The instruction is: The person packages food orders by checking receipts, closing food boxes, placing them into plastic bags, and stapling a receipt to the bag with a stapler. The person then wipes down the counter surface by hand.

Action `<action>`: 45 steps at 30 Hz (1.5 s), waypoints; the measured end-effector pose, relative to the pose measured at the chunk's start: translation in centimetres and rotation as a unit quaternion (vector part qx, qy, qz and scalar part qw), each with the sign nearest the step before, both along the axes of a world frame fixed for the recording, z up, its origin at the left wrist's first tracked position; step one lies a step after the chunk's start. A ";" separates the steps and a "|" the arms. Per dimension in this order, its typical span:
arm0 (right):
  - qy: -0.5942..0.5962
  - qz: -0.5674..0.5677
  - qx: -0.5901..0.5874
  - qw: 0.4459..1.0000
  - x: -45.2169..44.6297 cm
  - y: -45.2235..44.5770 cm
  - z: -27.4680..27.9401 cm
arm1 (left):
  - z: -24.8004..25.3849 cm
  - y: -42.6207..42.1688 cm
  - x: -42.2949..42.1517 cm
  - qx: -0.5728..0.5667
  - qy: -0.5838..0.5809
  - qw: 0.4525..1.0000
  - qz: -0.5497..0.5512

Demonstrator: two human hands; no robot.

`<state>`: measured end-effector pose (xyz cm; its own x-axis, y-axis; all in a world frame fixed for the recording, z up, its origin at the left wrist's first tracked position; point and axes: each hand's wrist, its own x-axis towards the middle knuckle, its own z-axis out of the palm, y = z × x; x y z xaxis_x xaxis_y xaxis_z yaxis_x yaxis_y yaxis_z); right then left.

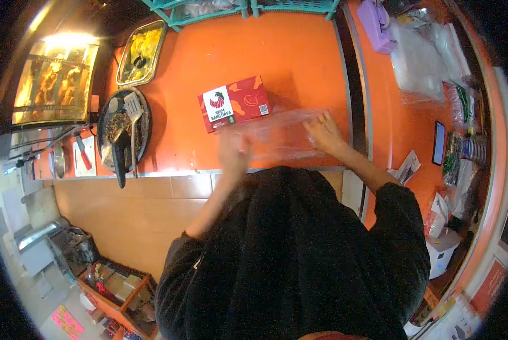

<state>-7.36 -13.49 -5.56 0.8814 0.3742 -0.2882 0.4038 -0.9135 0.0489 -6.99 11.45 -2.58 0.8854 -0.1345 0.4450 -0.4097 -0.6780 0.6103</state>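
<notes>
A clear plastic bag (279, 136) lies stretched across the orange counter, just in front of a red printed cardboard box (247, 101). My right hand (325, 135) is at the bag's right end, with its fingers closed on the plastic. At the left end is my left hand (235, 152), smeared by motion, so its fingers cannot be made out. The box stands shut beyond both hands, its white logo panel facing up; the bag's far edge runs along its near side.
On the left are a stone mortar (143, 122) with a spatula (133, 107) and pestle, a metal tray of yellow food (142, 54), a knife (84, 153) and a lit display case (55, 82). A purple tape dispenser (377, 27), plastic bags and a phone (438, 143) lie right.
</notes>
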 end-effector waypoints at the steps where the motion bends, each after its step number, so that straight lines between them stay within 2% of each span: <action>1: 0.041 0.018 -0.038 0.998 0.2 0.7 0.5 | -0.2 -2.1 -0.6 0.070 0.040 0.985 -0.154; 2: 0.041 0.024 -0.038 0.998 0.1 0.9 -0.1 | -0.6 -4.2 -0.9 0.138 0.078 0.940 -0.303; 4: -0.006 0.025 -0.066 0.997 -0.4 1.5 -2.7 | -8.0 -7.2 0.6 0.231 -0.095 0.910 -0.331; 5: -0.006 0.028 -0.067 0.997 -1.1 1.1 -4.1 | -10.4 -6.8 0.7 0.197 0.113 0.951 -0.212; 7: -0.052 0.051 -0.100 0.992 -2.8 -1.6 -7.2 | -16.0 -3.3 1.8 0.307 0.104 0.922 -0.211; 9: -0.118 0.084 -0.031 0.989 -4.2 -4.5 -10.4 | -17.3 -3.0 0.1 0.546 0.021 0.833 -0.089; 10: -0.129 0.104 -0.069 0.984 -3.8 -4.7 -11.5 | -19.1 -2.6 -0.6 0.514 -0.007 0.856 -0.062; 11: -0.141 0.124 -0.106 0.976 -3.4 -4.8 -12.6 | -17.7 -2.8 -0.7 0.519 0.068 0.848 -0.081; 12: -0.010 0.094 -0.030 0.995 -0.7 -2.7 -7.2 | -17.0 -3.1 -1.0 0.512 0.115 0.848 -0.077; 13: 0.126 0.036 0.054 0.990 2.1 -0.4 -1.2 | -18.1 -2.8 -1.0 0.465 0.109 0.874 -0.089; 14: 0.243 -0.037 0.117 0.962 5.0 1.9 4.8 | -16.2 -2.3 -0.2 0.465 0.101 0.876 -0.077; 15: 0.173 0.037 0.150 0.973 8.6 2.6 6.3 | -12.7 -2.1 0.4 0.493 0.146 0.848 -0.129; 16: 0.081 0.086 0.158 0.980 11.9 4.8 10.7 | -10.7 -1.8 0.7 0.517 0.193 0.814 -0.181; 17: 0.023 0.030 0.152 0.988 15.7 6.7 13.6 | -11.4 -1.4 0.6 0.516 0.190 0.817 -0.173; 18: -0.111 0.062 0.278 0.952 20.1 7.6 14.2 | -12.7 -1.2 0.3 0.456 0.146 0.863 -0.159; 19: -0.212 0.075 0.305 0.926 24.4 9.9 16.7 | -13.8 -1.0 0.3 0.393 0.099 0.903 -0.144; 20: -0.203 0.069 0.304 0.928 29.1 12.0 18.6 | -14.5 -1.0 0.6 0.367 0.136 0.907 -0.157; 21: -0.242 0.066 0.339 0.907 33.4 14.3 19.5 | -15.1 -1.1 0.9 0.340 0.173 0.909 -0.169; 22: -0.280 0.058 0.369 0.884 38.3 16.3 19.2 | -15.5 -1.3 1.3 0.395 0.169 0.885 -0.181; 23: -0.324 0.050 0.323 0.888 42.0 18.4 19.8 | -16.0 -1.4 1.6 0.447 0.163 0.858 -0.195; 24: -0.332 0.061 0.327 0.883 45.9 20.2 19.6 | -16.1 -1.0 1.4 0.439 0.170 0.861 -0.193; 26: -0.371 0.012 0.226 0.901 52.6 23.3 19.1 | -16.0 -0.3 0.9 0.384 0.171 0.887 -0.191; 27: -0.377 0.017 0.233 0.896 53.6 24.5 19.3 | -16.0 0.2 0.5 0.355 0.176 0.898 -0.189; 29: -0.339 -0.028 0.141 0.930 54.7 26.1 18.6 | -15.7 0.9 -0.3 0.302 0.182 0.914 -0.199; 32: -0.296 -0.049 0.142 0.943 57.2 26.5 17.6 | -15.2 2.5 -1.0 0.231 0.185 0.931 -0.212; 34: -0.314 -0.030 0.104 0.943 57.6 26.0 18.3 | -14.7 4.0 -1.2 0.185 0.178 0.942 -0.217; 37: -0.380 -0.058 0.191 0.903 57.7 24.9 19.4 | -13.5 7.4 -1.4 0.116 0.150 0.958 -0.215; 40: -0.397 -0.094 0.226 0.884 58.9 23.9 19.7 | -11.7 11.9 -1.0 0.077 0.094 0.974 -0.190; 41: -0.398 -0.093 0.228 0.883 58.8 23.4 20.2 | -11.1 13.9 -0.4 0.088 0.060 0.981 -0.165; 43: -0.364 -0.110 0.379 0.844 58.2 22.1 21.8 | -9.2 18.0 1.6 0.136 -0.006 0.986 -0.096; 44: -0.364 -0.110 0.381 0.843 58.1 21.5 22.4 | -7.9 19.7 2.6 0.175 -0.034 0.983 -0.051; 45: -0.344 -0.113 0.477 0.801 58.2 21.0 23.1 | -6.7 21.3 3.7 0.212 -0.059 0.975 -0.004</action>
<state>50.86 7.51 17.55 0.7851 -0.0571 0.6168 0.4002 -0.7133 -0.5753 -3.32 32.76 -9.24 0.8296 -0.3347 0.4469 -0.4660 -0.8560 0.2239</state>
